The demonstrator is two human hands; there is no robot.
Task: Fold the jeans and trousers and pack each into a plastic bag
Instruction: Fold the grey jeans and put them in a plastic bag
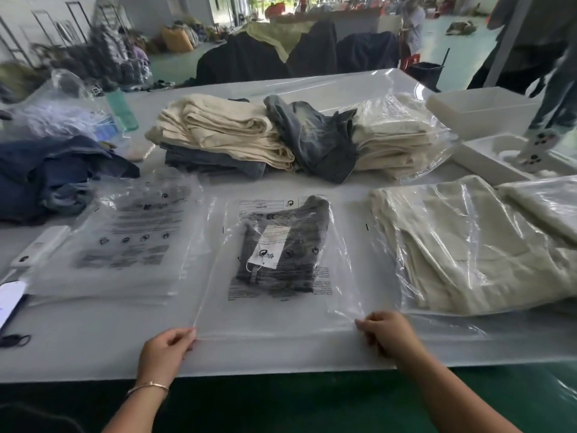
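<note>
Lying beyond both hands (281, 339): bagged jeans (282, 245)

A wide white surface (93, 354) fills the near view, and below its front edge a green floor (468, 398) shows at six o'clock. At twelve o'clock, dark chairs (243, 62) draped in cloth stand behind the far edge. Up at eleven o'clock, metal racks (75, 25) lean by a pale wall (28, 14). At one o'clock the hall opens to bright daylight; a grey pillar (512, 35) rises at two o'clock.
</note>
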